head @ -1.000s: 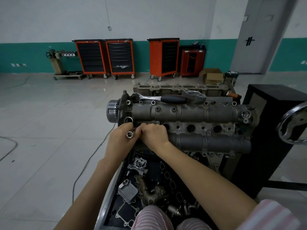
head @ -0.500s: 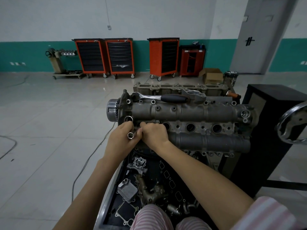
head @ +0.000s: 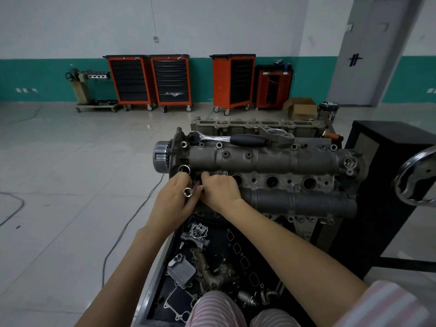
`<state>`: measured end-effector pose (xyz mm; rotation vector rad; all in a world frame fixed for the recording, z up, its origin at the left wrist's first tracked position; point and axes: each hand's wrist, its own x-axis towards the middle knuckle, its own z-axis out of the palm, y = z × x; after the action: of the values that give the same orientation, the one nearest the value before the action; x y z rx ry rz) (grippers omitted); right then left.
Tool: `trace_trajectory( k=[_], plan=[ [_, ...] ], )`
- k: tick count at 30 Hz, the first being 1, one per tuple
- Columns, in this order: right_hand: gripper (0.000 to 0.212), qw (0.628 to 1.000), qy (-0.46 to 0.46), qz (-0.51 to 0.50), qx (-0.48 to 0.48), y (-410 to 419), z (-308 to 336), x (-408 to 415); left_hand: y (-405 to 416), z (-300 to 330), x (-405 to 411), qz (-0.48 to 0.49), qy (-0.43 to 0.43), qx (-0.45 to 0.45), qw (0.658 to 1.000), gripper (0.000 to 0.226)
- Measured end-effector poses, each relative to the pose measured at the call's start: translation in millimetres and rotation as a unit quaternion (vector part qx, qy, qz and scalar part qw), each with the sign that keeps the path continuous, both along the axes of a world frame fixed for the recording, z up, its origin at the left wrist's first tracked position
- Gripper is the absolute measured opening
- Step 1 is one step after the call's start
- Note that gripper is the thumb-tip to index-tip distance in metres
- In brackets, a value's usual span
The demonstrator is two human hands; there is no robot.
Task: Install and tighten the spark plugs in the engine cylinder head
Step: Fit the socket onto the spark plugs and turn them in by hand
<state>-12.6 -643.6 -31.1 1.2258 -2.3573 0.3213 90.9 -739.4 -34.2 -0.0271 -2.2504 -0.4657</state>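
Hands (head: 197, 197) still together on socket (head: 188, 191), unmoved.

Black tray (head: 154, 289) under engine: loose metal parts (head: 181, 270), gaskets (head: 244, 261). Ratchet (head: 226, 138) atop cylinder head (head: 271, 159).

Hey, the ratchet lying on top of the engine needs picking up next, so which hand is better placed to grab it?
Probably the right hand. The left hand grips the socket, so it is occupied. The ratchet lies along the far edge of the cylinder head, its black handle pointing right, nearer the right hand's side.
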Motion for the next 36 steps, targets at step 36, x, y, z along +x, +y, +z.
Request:
trace_trajectory(
  k=[36],
  plan=[
    [0.026, 0.999, -0.016, -0.017, -0.022, 0.6, -5.0, 0.0, 10.1, 11.4, -6.8, 0.049, 0.022, 0.016, 0.998, 0.052]
  ],
)
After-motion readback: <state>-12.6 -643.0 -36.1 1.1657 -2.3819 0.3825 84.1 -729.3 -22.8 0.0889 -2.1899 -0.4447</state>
